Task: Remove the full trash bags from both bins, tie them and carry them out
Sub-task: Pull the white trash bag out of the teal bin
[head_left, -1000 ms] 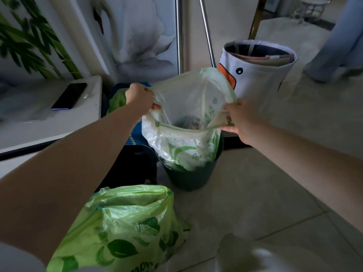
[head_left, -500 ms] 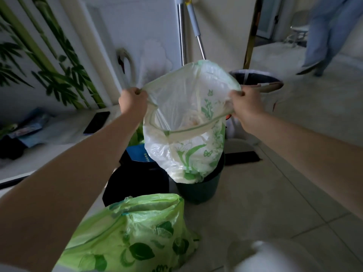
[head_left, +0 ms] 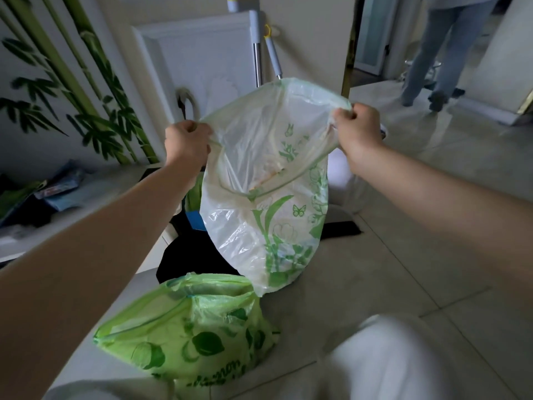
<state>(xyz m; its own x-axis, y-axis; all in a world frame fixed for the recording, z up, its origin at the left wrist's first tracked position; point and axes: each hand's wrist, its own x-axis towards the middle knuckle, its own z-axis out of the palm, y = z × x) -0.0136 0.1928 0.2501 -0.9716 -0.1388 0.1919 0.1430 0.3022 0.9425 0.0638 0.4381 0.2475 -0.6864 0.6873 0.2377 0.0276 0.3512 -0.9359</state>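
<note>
A translucent white trash bag (head_left: 259, 226) with green flower prints hangs in the air, its mouth stretched wide. My left hand (head_left: 186, 144) grips the left side of its rim and my right hand (head_left: 357, 131) grips the right side. The bag's bottom hangs over the dark bins and hides the green one. A black bin (head_left: 187, 255) shows behind it at the left. A second bag (head_left: 187, 336), bright green with leaf prints, stands on the floor in front, its mouth loose and open.
A low white counter (head_left: 95, 197) with a dark phone and blue packets runs along the left. Mop handles (head_left: 259, 47) lean on the wall behind. A white fabric bin (head_left: 341, 168) stands behind the bag. A person's legs (head_left: 438, 53) stand in the far doorway.
Both hands have lifted the white bag upward, out of the dark green bin; the bin is now hidden behind the bag. The camera view has tilted up.
</note>
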